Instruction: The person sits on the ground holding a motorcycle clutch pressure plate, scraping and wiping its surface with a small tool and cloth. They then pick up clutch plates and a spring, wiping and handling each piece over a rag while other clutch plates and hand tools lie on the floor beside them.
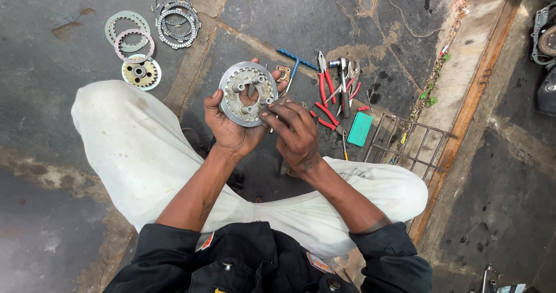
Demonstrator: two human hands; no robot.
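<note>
**Metal clutch plate being held over the lap**

Stone paving (324, 15), dark and cracked, is being used as the work surface. White trousers (133, 154) are being worn by the seated person. A wire grate (411, 145) is lying at the right. A round metal clutch plate (249, 94), ringed with posts, is being cradled above the knees by the left hand (229, 128), fingers curled around its rim. Its face is being touched by the right hand (296, 135), fingertips pinched together; whether anything is being gripped cannot be told. Red-handled pliers (326, 87) and toothed rings (174, 15) are lying well apart.
</note>
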